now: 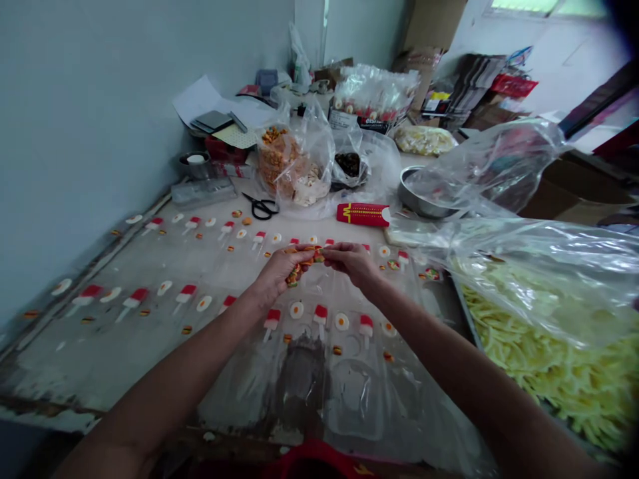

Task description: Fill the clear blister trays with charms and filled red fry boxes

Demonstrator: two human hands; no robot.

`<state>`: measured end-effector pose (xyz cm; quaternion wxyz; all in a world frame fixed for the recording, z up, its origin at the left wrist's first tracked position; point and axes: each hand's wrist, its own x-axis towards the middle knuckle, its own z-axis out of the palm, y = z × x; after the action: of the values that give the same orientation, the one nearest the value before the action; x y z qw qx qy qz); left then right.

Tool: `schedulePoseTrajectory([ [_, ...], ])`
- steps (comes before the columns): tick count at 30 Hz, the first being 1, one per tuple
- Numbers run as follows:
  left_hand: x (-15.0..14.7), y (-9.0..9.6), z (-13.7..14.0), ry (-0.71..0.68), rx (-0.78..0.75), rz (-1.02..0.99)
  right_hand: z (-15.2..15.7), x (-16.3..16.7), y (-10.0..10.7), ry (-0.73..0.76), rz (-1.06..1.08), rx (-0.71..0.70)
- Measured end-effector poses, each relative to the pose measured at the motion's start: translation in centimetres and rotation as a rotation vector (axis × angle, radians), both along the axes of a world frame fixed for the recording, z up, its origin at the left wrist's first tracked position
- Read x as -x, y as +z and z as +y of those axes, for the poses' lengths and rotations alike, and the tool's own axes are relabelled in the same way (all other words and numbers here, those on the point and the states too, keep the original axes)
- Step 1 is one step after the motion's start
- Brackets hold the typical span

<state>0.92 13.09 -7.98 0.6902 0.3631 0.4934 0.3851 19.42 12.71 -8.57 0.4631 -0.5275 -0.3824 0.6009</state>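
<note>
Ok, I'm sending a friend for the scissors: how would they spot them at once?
On the pale table, look beyond the left hand to the bulging clear bags. The scissors lie just on their near side, left of the red-and-yellow piece, set apart by wide, looped black handles.

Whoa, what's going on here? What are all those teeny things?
A person's left hand holds a bunch of small colorful pieces, and the right hand has its fingertips up against them. Below, rows of tiny ice pops, fried eggs and burgers lie over clear plastic trays. Black scissors rest farther back.
</note>
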Motion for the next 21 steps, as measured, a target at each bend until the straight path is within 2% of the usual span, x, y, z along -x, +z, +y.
schedulePoseTrajectory([
  [3,2.3,0.3,0.9,0.079,0.030,-0.020,2.3,-0.8,-0.4,-0.065,-0.118,-0.103],
  [8,5.1,0.6,1.8,0.140,0.009,0.069,4.9,0.0,-1.4,0.136,-0.807,-0.185],
  [11,5.1,0.3,1.7,0.094,-0.002,0.081,5.0,1.1,-1.5,0.146,-1.198,-0.281],
  [13,4.8,0.1,1.7,0.081,0.012,0.069,4.7,1.4,-1.1,0.170,-1.394,-0.322],
  [14,4.6,0.0,1.8,0.084,0.016,0.056,4.5,1.6,-0.7,0.182,-1.421,-0.326],
  [16,4.4,0.0,1.8,0.087,-0.001,0.019,4.2,2.0,0.1,0.181,-1.356,-0.330],
  [17,4.3,0.1,1.9,0.079,-0.016,0.004,4.1,2.5,0.4,0.189,-1.257,-0.330],
  [21,5.2,1.0,2.3,0.054,-0.034,0.004,4.9,5.4,0.8,0.302,-0.561,-0.257],
])
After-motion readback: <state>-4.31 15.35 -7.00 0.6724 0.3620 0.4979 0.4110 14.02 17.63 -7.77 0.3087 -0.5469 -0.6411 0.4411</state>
